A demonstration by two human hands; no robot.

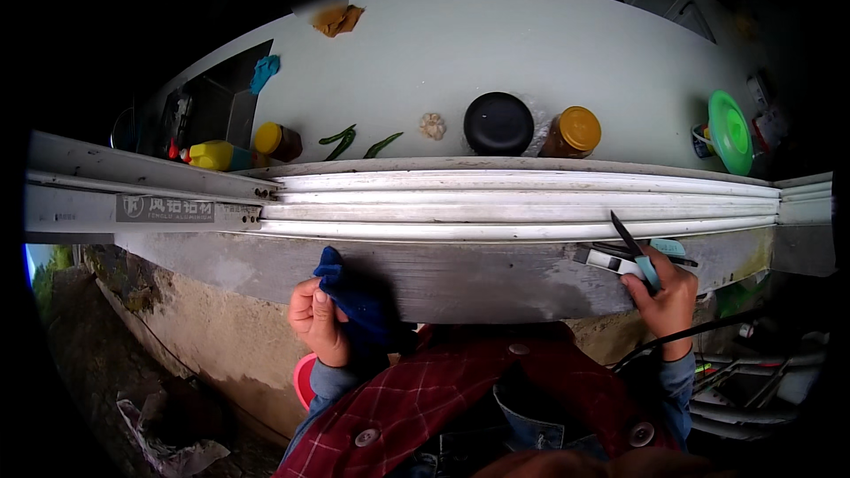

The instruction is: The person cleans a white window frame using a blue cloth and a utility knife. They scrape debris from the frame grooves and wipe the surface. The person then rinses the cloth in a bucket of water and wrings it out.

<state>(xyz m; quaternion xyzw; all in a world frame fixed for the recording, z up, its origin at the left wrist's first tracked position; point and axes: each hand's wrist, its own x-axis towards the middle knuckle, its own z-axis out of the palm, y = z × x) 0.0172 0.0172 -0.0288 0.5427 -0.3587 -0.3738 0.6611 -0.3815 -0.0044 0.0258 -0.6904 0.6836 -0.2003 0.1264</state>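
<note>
My left hand pinches a dark blue cloth hanging over the front of the grey concrete sill. My right hand, at the sill's right part, grips a knife with a teal handle, its dark blade pointing up-left toward the white sliding-window tracks. A white-and-black slim object lies against that hand's fingers, with another teal-and-black item behind the knife; I cannot make out whether these are held too.
The white counter beyond holds green chilies, garlic, a black round pan, yellow-lidded jars, a yellow bottle and green plastic ware. A pink basin sits below left; hoses and tools lie below right.
</note>
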